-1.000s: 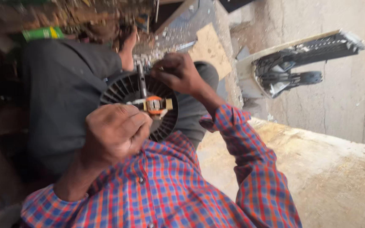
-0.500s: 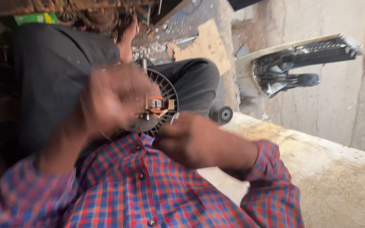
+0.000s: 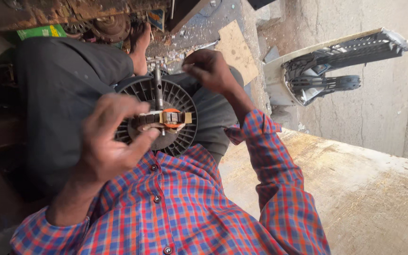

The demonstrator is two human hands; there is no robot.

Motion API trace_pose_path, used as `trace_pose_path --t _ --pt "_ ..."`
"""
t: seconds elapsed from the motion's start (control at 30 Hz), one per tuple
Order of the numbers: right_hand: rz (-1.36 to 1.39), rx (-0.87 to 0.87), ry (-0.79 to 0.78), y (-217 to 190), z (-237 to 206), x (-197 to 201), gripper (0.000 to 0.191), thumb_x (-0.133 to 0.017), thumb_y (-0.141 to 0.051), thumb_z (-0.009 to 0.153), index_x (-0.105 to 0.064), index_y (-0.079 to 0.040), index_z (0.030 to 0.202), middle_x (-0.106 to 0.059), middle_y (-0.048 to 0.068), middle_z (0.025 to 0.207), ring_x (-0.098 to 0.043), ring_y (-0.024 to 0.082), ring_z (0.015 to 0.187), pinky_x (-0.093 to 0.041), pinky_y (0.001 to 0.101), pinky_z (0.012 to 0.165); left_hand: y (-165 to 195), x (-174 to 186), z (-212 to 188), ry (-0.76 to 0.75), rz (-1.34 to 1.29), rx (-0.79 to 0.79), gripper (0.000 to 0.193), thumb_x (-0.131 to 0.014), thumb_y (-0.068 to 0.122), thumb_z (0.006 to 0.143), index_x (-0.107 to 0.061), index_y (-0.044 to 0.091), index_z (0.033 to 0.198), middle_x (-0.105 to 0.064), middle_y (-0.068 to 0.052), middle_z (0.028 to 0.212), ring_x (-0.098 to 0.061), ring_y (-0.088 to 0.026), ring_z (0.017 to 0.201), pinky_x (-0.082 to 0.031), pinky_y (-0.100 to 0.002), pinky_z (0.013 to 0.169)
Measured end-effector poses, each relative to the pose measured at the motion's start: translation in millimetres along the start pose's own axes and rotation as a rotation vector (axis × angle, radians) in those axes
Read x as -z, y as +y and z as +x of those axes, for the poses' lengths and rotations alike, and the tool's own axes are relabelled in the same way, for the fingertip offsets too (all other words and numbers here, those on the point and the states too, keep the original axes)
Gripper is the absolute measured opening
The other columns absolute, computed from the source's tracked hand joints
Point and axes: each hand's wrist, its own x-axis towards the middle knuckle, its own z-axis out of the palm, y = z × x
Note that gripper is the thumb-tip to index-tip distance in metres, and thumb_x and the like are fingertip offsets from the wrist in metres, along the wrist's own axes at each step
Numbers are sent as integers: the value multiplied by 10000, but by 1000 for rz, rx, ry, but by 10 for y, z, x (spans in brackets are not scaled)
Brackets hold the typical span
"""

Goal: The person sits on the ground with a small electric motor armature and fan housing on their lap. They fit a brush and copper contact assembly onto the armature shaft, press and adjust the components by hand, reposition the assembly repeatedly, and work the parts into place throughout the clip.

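A black round fan wheel (image 3: 178,101) with radial vanes and a metal shaft (image 3: 157,85) rests on my lap, on dark trousers. Across its hub lies a small motor core (image 3: 166,118) of stacked metal plates with an orange coil. My left hand (image 3: 112,139) grips the left end of that core between thumb and fingers. My right hand (image 3: 208,71) is raised above the wheel's upper right rim, apart from it, fingers pinched together; nothing shows between them. My checked red and blue shirt fills the bottom of the view.
A bare foot (image 3: 140,45) lies beyond the wheel, under a rusty metal machine (image 3: 72,12) and a green box (image 3: 41,32). A cardboard sheet (image 3: 237,52) lies on the littered floor. A white housing with black grille (image 3: 327,71) leans at right, above a concrete slab (image 3: 364,189).
My right hand left the wheel's top, swung down across my chest, and now sits raised at the upper right. My left hand lifted in a blur, then returned to the motor core.
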Motion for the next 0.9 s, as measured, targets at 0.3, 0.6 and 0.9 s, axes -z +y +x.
trace_pose_path --t 0.3,0.6,0.9 --pt "-301 451 527 -521 417 596 136 -849 -41 929 -753 53 942 -585 81 595 -488 83 531 -331 253 521 -214 -283 -194 -113 -218 193 526 -783 -9 905 -532 61 1361 -697 -146 1255 -729 -220 1166 -647 -330 917" --pt "-96 415 -254 -1297 -265 136 435 -823 -134 906 -655 -12 1288 -678 155 1326 -627 282 1319 -489 445 1143 34 -90 -75 -86 175 -154 386 -818 61 834 -625 58 1169 -695 -152 1197 -684 -347 1129 -555 -464 972" --pt "180 363 -449 -1086 -399 -108 501 -781 -227 1001 -598 -45 1430 -624 124 1455 -517 263 1483 -422 435 1256 98 -55 15 -187 228 -155 378 -793 1 824 -699 -16 1190 -715 -156 1116 -709 -337 1060 -591 -445 914"
